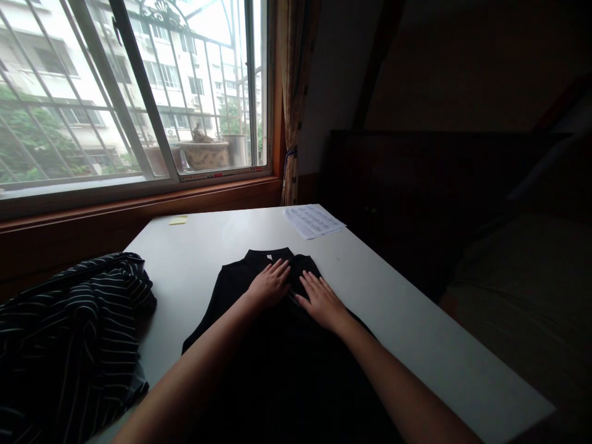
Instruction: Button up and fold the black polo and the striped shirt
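From my remote seat I am looking through the head camera at a small white label [269, 257] inside the collar of a black garment [272, 327]; its writing is too small for me to read. On the far part of the white table [398, 314], papers [312, 221] are showing rows of dark print that I cannot make out. Red marks are running along the lower window frame [226, 174], also unreadable.

The black garment is lying on the table directly beneath both my hands, its collar pointing away from me and its body spreading toward the camera. My left hand [271, 283] is resting open, palm down, with its fingertips just on the near side of the collar. My right hand [321, 300] is lying open and palm down on the garment's right upper part, fingers spread a little. Neither hand is gripping the cloth.

A black garment with white stripes [87, 327] is sitting heaped at the left, apart from both hands. Yellow paper [178, 220] is lying near the table's far left corner.
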{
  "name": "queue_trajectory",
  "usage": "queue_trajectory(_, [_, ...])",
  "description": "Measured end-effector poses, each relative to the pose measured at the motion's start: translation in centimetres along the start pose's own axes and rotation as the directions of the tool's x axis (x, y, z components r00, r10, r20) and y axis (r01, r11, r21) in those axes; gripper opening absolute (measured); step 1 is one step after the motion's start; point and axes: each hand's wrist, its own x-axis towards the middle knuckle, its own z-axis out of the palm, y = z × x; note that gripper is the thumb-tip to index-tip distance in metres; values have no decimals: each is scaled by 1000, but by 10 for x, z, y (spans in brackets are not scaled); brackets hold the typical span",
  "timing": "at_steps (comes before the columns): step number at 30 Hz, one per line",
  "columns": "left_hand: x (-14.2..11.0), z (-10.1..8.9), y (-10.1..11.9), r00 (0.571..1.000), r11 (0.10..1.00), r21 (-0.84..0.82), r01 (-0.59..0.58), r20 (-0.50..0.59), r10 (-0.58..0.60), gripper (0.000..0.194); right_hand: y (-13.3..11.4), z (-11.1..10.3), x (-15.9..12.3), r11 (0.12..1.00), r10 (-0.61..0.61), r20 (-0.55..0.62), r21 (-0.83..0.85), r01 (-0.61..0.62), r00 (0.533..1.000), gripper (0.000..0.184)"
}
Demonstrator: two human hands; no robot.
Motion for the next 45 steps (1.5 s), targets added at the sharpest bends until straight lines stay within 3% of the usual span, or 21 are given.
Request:
queue_trajectory(5, [2,9,0,999,1000,-15,-8,35,9,47,1,1,0,1000,-9,-9,-6,9,1000,72])
queue_trajectory(14, [4,2,2,999,1000,-9,-18,34,18,46,2,3,0,1000,-6,-13,-6,6,1000,72])
queue_trajectory(26, [62,28,1,997,1000,12,20,76,-21,47,-1,-5,-3,1000,15,18,-17,-14,1000,69])
queue_trajectory(32, [74,38,1,994,996,15,83,74,-84,50,0,-5,-5,1000,28,25,-12,-28,999,70])
queue_trajectory(39, [69,31,3,994,997,-5,72,89,-71,49,1,-5,-5,1000,26,25,-10,-25,999,70])
queue_trajectory(45, [31,16,10,996,998,-58,0,88,6,47,0,-6,-6,1000,21,19,-7,-21,1000,70])
